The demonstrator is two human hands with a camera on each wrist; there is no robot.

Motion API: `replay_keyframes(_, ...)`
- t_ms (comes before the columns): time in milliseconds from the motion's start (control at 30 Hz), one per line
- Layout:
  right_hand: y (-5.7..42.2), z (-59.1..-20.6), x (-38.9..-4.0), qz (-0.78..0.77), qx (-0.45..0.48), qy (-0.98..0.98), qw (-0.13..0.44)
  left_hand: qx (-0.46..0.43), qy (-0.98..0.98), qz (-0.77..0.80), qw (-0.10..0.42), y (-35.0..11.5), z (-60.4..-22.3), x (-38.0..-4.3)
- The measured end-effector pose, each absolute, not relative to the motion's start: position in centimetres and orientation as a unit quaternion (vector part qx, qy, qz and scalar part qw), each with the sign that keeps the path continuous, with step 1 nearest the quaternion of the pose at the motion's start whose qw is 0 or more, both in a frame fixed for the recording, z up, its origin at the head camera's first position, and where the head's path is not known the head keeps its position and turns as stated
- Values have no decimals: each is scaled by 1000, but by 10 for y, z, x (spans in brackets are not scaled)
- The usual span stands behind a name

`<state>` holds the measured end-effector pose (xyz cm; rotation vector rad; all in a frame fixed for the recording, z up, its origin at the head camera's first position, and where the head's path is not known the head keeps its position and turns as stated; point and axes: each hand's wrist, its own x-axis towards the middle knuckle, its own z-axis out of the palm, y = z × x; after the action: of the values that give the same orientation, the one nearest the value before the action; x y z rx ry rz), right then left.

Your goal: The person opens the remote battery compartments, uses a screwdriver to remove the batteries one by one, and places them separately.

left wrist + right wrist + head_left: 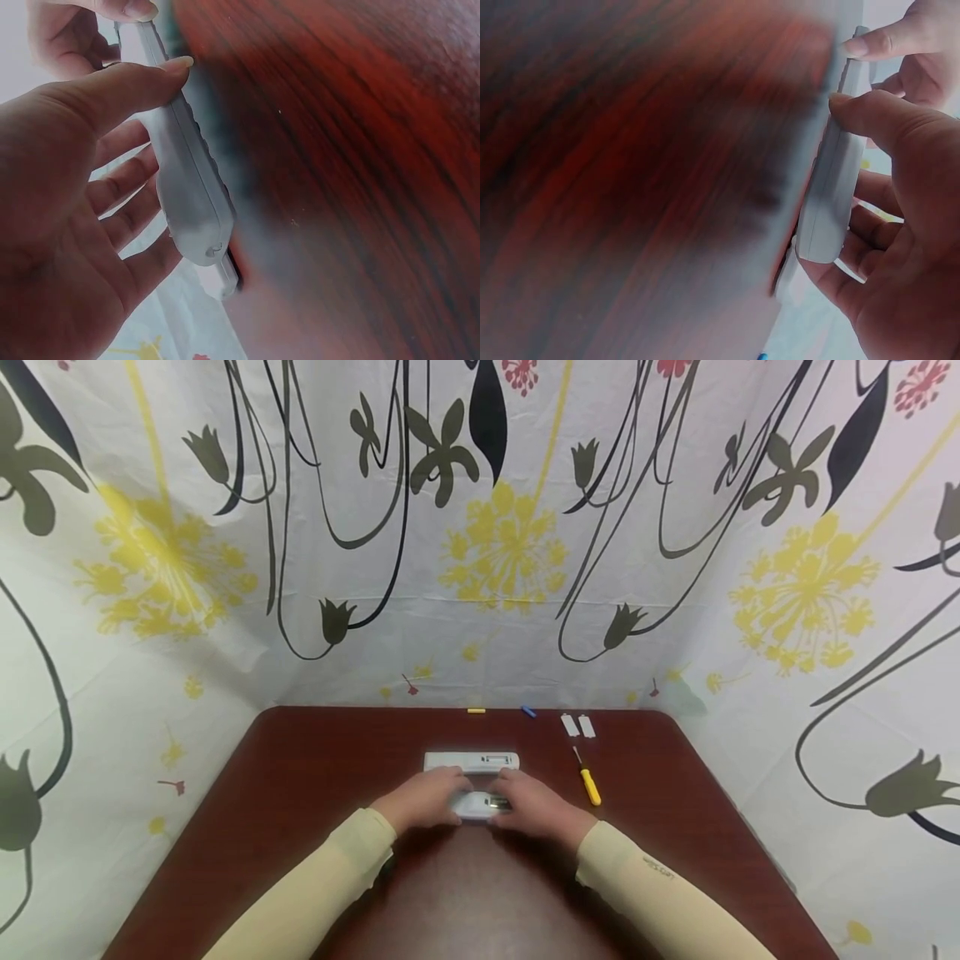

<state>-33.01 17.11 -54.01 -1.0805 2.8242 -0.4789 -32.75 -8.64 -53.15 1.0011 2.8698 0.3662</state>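
Observation:
Between both hands is a white remote control [472, 807], its back facing up with an uncovered battery slot near the right end. My left hand [433, 797] holds its left end, thumb on the near edge and fingers on the far side. The right hand [534, 804] grips the other end the same way, partly hiding the slot. In the left wrist view the remote's rounded end [195, 214] shows past the thumb; the right wrist view shows its squarer end [829, 217]. Just behind lies a second white remote [456, 762], also showing an uncovered slot.
To the right lies a yellow-handled screwdriver [590, 787], its tip pointing away. Two small white covers [578, 726] lie side by side behind it. A yellow battery [476, 711] and a blue battery [528, 712] lie near the far table edge. Patterned curtains [480, 652] surround the table.

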Motion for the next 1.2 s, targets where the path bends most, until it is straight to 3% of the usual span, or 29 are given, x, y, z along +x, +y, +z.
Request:
replay_keyframes(367, 169, -545, -333, -143, -362, 921, 37, 325, 935, 130, 54, -88, -534, -329)
replay_keyframes(1200, 165, -546, -329, -149, -353, 923, 27, 329, 933, 139, 36, -87, -540, -331)
